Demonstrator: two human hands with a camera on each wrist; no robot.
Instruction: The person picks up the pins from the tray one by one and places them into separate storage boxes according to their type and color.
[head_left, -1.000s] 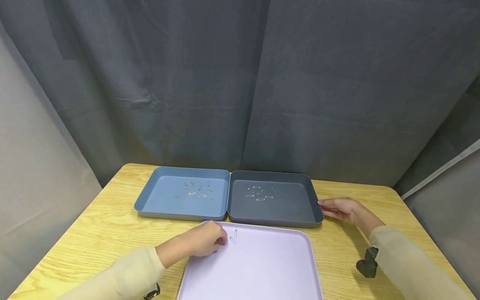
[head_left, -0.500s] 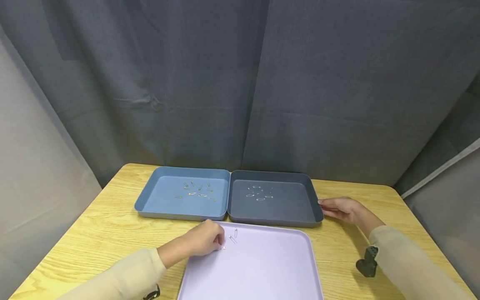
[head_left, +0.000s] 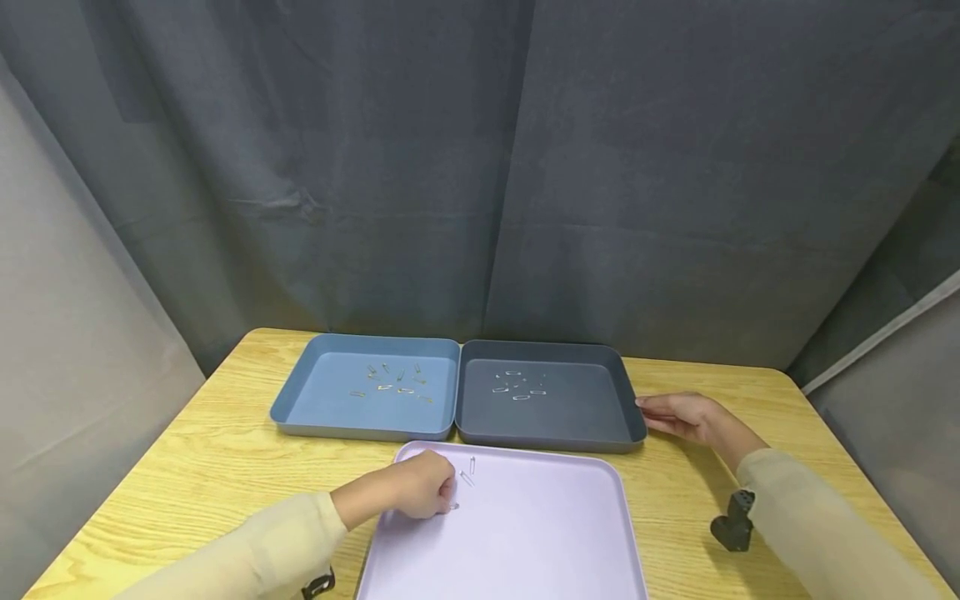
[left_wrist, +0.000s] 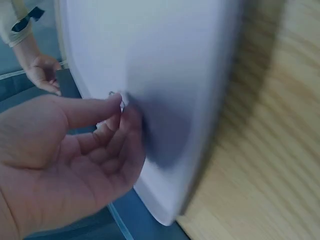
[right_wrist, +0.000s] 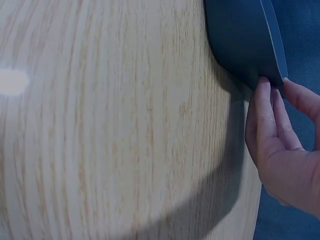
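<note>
My left hand rests on the far left corner of a lavender tray, fingers curled. In the left wrist view the left hand pinches a small paper clip over the lavender tray; the picture is blurred. Two more clips lie just beyond the hand. My right hand lies on the table with straight fingers touching the right rim of a dark grey tray. The right wrist view shows the right hand against that dark grey tray.
A blue tray with several clips stands beside the dark tray, which holds several clips too. All trays sit on a wooden table before a grey curtain. A black wrist mount hangs by my right sleeve.
My left hand has drawn back toward me across the lavender tray's corner, and a small clip has come with its fingertips. The right hand has stayed still.
</note>
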